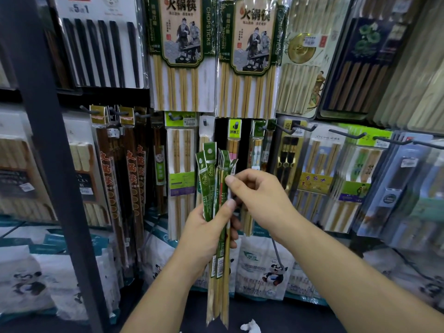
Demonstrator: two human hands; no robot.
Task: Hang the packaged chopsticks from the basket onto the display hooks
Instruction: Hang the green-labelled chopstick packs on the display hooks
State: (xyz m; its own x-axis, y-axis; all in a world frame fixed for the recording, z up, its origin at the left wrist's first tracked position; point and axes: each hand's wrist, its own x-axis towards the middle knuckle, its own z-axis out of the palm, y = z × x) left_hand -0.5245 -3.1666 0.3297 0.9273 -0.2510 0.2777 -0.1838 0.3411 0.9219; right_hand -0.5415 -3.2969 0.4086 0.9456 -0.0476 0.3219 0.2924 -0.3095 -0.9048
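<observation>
My left hand (204, 227) grips a bundle of several slim chopstick packs (217, 255) with green labelled tops, held upright in front of the display. My right hand (257, 195) pinches the upper part of one pack at the right side of the bundle, thumb and forefinger on it. The packs' green header tabs fan out just below a short hook (205, 122) on the rack. The basket is out of view.
Rows of hooks carry many hanging chopstick packs: dark ones at left (120, 169), large bamboo sets above (182, 54), boxed sets at right (319, 174). A dark metal upright (60, 164) stands at left. Panda-printed bags (262, 270) line the lower shelf. A crumpled white scrap (251, 326) lies below.
</observation>
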